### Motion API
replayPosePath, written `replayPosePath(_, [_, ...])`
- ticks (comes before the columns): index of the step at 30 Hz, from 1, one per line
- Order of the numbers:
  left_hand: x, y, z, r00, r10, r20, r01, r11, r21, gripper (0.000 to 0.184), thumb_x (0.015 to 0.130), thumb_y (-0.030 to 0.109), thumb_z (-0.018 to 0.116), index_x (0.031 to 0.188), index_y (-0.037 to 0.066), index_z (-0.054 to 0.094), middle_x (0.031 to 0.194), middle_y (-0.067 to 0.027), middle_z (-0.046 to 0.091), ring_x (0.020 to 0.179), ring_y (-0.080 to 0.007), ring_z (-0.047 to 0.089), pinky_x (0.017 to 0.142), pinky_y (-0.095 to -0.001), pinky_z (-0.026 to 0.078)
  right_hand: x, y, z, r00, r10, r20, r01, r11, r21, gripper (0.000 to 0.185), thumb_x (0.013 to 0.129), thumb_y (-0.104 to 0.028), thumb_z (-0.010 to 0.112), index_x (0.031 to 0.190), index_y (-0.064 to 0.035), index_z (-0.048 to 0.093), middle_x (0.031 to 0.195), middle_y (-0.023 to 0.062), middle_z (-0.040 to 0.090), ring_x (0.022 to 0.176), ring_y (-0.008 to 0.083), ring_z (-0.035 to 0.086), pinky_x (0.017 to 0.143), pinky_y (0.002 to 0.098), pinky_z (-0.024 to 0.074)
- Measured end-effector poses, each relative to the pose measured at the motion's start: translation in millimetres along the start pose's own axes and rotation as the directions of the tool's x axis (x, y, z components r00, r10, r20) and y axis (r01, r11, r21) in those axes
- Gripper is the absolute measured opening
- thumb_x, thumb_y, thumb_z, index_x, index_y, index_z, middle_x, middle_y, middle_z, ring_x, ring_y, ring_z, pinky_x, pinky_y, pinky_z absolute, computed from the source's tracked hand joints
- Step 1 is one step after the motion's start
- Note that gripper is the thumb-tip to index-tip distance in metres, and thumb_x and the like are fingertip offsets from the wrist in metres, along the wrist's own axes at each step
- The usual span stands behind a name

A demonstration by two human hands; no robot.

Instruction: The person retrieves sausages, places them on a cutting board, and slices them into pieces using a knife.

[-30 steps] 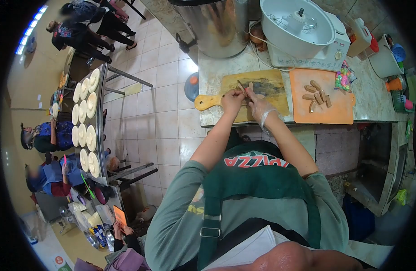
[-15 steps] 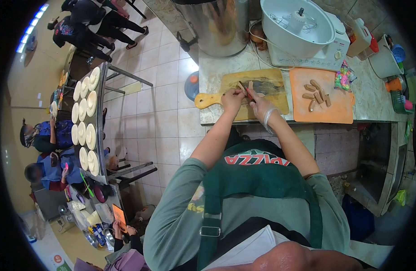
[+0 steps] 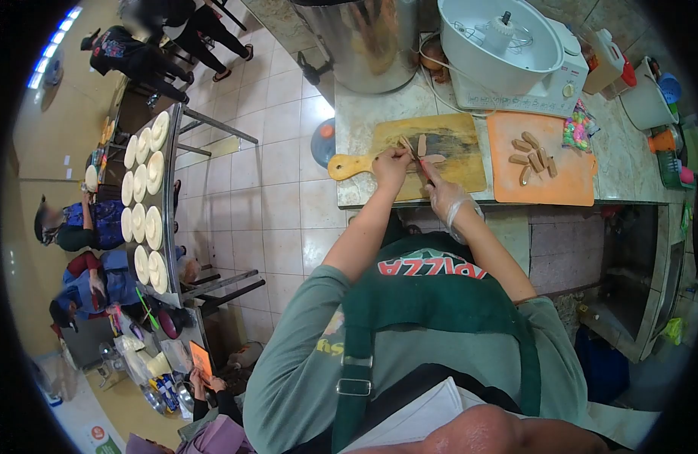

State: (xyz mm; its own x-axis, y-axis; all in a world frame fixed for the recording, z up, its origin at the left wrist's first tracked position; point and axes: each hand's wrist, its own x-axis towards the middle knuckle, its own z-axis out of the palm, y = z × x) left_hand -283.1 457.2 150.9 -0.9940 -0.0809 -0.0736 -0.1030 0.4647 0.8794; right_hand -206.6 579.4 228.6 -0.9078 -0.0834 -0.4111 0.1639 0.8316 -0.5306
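Note:
On the wooden cutting board (image 3: 466,163) my bare left hand (image 3: 392,165) pinches a small piece of sausage, partly covered by the fingers. My right hand (image 3: 444,198), in a clear plastic glove, is closed round the red handle of a knife (image 3: 428,172). The knife's blade points away from me, close beside the left fingertips. Cut sausage pieces (image 3: 422,144) lie on the board just right of the blade. On an orange cutting board (image 3: 503,181) to the right rests a loose pile of brown sausages (image 3: 534,160).
A white mixer (image 3: 508,68) and a large metal pot (image 3: 364,53) stand behind the boards. A colourful bag (image 3: 578,130) lies by the orange board. Left across the tiled floor, a metal table (image 3: 171,227) bears rounds of dough (image 3: 154,174), with people around it.
My right hand has drawn the knife back toward me and slightly right. A cut sausage piece now shows flat on the board beside the blade. My left hand stays nearly in place.

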Motion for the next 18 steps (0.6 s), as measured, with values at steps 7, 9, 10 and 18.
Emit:
replayPosePath(7, [3.7, 3.0, -2.5, 0.999, -0.041, 0.034, 0.042, 0.999, -0.03, 0.019, 0.065, 0.015, 0.063, 0.077, 0.001, 0.062, 0.066, -0.0091, 0.061, 0.058, -0.0169, 0.059, 0.055, -0.0266, 0.045, -19.8, 5.2, 3.5, 0.996, 0.057, 0.068, -0.053, 0.997, -0.058, 0.052, 0.085, -0.02, 0.034, 0.13, -0.0187, 0.01, 0.079, 0.0268, 0.055, 0.075, 0.0394, 0.054, 0.069, 0.0461, 0.0407])
replayPosePath(9, [26.9, -7.3, -16.0, 0.898, -0.245, 0.366, 0.355, 0.895, -0.272, 0.03, 0.067, 0.016, 0.064, 0.091, -0.001, 0.058, 0.073, -0.0078, 0.061, 0.061, -0.017, 0.058, 0.055, -0.0266, 0.044, -22.4, 4.0, 0.0, 0.995, 0.067, 0.074, -0.062, 0.996, -0.06, 0.052, 0.085, -0.021, 0.034, 0.13, -0.0189, 0.009, 0.079, 0.0268, 0.055, 0.076, 0.0393, 0.055, 0.069, 0.046, 0.0407])
replayPosePath(10, [36.3, 17.7, -51.1, 0.848, -0.24, 0.472, 0.383, 0.894, -0.232, 0.035, 0.072, 0.015, 0.061, 0.103, 0.001, 0.05, 0.09, -0.0068, 0.058, 0.075, -0.0175, 0.057, 0.066, -0.0264, 0.045, -23.2, 4.6, -1.1, 0.994, 0.079, 0.079, -0.074, 0.995, -0.062, 0.052, 0.085, -0.021, 0.035, 0.13, -0.0191, 0.009, 0.08, 0.0268, 0.055, 0.076, 0.0391, 0.055, 0.07, 0.0458, 0.0408])
replayPosePath(18, [95.8, 12.4, -174.5, 0.913, -0.182, -0.366, -0.187, 0.609, -0.771, 0.029, 0.075, 0.022, 0.053, 0.101, 0.009, 0.052, 0.097, -0.0098, 0.054, 0.081, -0.0185, 0.053, 0.061, -0.0297, 0.044, -21.5, 8.8, 3.5, 0.992, 0.089, 0.084, -0.083, 0.994, -0.069, 0.051, 0.086, -0.023, 0.032, 0.131, -0.0238, 0.008, 0.081, 0.0264, 0.055, 0.078, 0.0388, 0.055, 0.07, 0.0457, 0.0412])
